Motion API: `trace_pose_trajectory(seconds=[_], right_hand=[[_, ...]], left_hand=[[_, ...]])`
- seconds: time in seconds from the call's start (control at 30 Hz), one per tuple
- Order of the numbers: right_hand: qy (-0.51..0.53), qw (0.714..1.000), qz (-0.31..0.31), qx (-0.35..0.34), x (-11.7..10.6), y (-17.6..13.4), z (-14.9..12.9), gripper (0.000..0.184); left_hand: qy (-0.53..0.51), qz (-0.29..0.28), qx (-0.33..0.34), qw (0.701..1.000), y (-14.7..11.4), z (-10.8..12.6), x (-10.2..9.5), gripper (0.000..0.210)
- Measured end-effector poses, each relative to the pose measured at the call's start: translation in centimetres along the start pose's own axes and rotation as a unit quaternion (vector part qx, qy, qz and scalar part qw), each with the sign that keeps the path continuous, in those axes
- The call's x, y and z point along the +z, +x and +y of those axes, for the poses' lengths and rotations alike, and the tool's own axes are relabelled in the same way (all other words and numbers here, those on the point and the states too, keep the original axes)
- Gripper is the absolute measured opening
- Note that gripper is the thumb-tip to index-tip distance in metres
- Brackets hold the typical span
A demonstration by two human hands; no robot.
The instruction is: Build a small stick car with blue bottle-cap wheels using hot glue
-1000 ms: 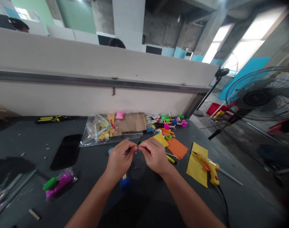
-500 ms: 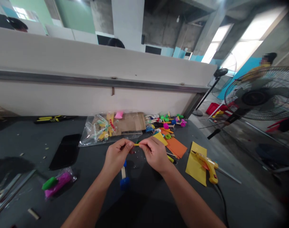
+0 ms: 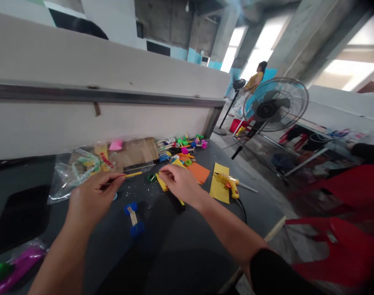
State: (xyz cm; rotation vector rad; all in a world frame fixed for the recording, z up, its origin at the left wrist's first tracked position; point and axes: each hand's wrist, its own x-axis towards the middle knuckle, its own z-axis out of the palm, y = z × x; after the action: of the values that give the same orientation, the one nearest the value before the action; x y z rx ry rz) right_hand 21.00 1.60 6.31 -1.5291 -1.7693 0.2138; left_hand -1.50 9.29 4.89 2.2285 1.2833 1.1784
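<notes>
My left hand (image 3: 93,196) pinches a thin yellow stick (image 3: 133,174) between thumb and fingers, its free end pointing right. My right hand (image 3: 182,182) is closed, fingertips bent together over a flat yellow strip (image 3: 161,182); whether it grips the strip is hidden. A green ring (image 3: 152,178) lies just left of those fingertips. Beneath the right hand, a black and yellow tool (image 3: 176,201) shows in part. Between the forearms lies a small piece with blue wheels at both ends (image 3: 133,219) and pale sticks joining them.
A yellow glue gun (image 3: 230,182) rests on yellow sheet (image 3: 216,196), beside orange sheet (image 3: 199,172). Colourful small parts (image 3: 187,145) and a clear bag (image 3: 61,180) line the back. A dark phone-like slab (image 3: 21,217) lies left. A fan (image 3: 274,104) and red chair (image 3: 337,246) stand right.
My hands have parted: the left keeps the yellow stick, and the right has let go of it and moved over the yellow strip. The view has turned right.
</notes>
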Motion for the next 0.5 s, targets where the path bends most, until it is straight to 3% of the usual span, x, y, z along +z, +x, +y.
trace_pose_trajectory(seconds=[0.07, 0.13, 0.23, 0.3, 0.4, 0.5], right_hand=[[-0.056, 0.997, 0.018, 0.051, -2.8, -2.2, 2.2, 0.015], [-0.152, 0.977, 0.042, 0.147, -6.1, -5.3, 5.1, 0.014], [-0.270, 0.890, 0.030, 0.367, -10.1, -10.5, 9.7, 0.020], [-0.272, 0.833, 0.031, 0.481, -11.5, -13.3, 12.1, 0.031], [-0.237, 0.816, 0.034, 0.525, -11.7, -15.3, 14.7, 0.039], [-0.175, 0.821, 0.038, 0.542, -11.2, -15.1, 16.3, 0.026]], left_hand=[[0.043, 0.008, -0.043, 0.998, 0.1, -0.7, -0.6, 0.028], [0.088, 0.012, -0.067, 0.994, 0.2, -1.2, -1.3, 0.028], [0.110, 0.013, -0.076, 0.991, 0.4, -1.2, -1.7, 0.028], [0.099, 0.013, -0.078, 0.992, 0.5, -0.9, -1.5, 0.029], [0.064, -0.011, -0.084, 0.994, 0.2, 0.0, -0.7, 0.029], [0.016, -0.047, -0.099, 0.994, -0.4, 1.2, -0.1, 0.030]])
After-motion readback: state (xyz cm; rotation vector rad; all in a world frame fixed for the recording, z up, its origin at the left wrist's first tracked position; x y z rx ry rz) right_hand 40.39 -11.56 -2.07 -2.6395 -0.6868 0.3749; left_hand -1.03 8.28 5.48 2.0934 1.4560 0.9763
